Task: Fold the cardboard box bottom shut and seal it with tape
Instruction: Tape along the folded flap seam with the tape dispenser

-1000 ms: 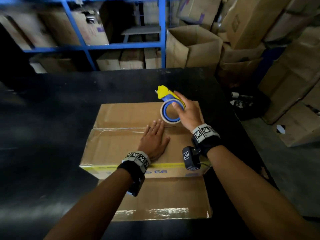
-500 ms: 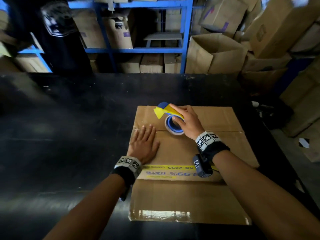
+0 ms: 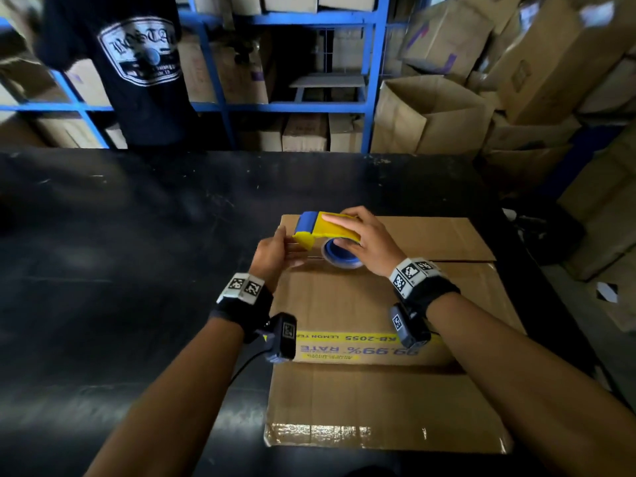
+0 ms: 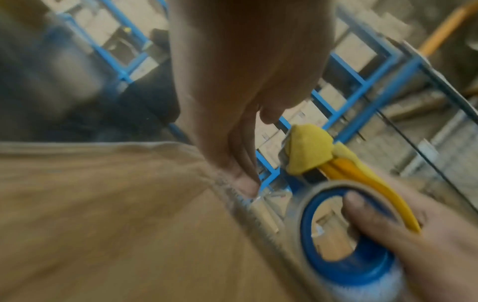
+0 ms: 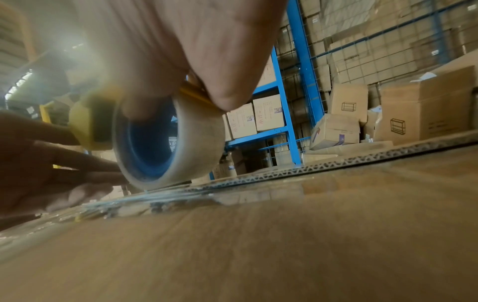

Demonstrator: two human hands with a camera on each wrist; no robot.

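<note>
Warehouse / packing area: blue steel racking point(image 3: 371, 63) beyond the hands, loaded with cartons; loose cardboard boxes point(image 3: 430, 115) piled to the right; black packing surface point(image 3: 137, 235) under them.

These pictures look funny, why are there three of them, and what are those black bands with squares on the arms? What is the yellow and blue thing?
There is no machine here, just a person working with two bare hands. The big picture comes from a camera worn on the head, looking down at the arms. The other two come from small cameras strapped to each wrist with those black bands, so the fingers look huge and close.

On the black table lies a cardboard box with its flaps folded flat. The yellow and blue thing is a tape dispenser, a tool holding a roll of clear sticky tape. The right hand grips it over the crack between the flaps. The left hand is at the box's left edge by the dispenser's tip; what exactly its fingers touch is too blurry to tell.

Behind the table are blue shelves and many more boxes.
</note>
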